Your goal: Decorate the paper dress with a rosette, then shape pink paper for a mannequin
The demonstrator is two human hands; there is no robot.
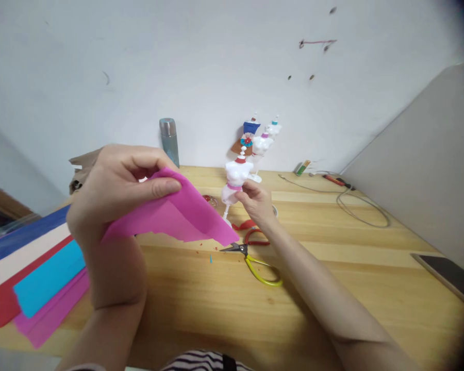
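My left hand (127, 185) pinches the upper edge of a folded piece of pink crepe paper (178, 214), which slopes down to the right. With its fingers closed on the hip, my right hand (257, 201) grips a small white dress-form mannequin (237, 178) on a thin stand. A red band circles its neck and a pink one its waist. Below the paper's tip lie open scissors (242, 250) with one yellow and one red handle. Behind stand several similar mannequins; one wears a blue top (251, 127) and a brown skirt with a flower.
Coloured crepe paper sheets (50, 281) are stacked at the left. A steel flask (169, 141) stands by the wall. Toward the right lie a glue stick (303, 167), a grey cable (344, 203) and a dark phone (448, 278). Tiny red scraps dot the wooden table (201, 309).
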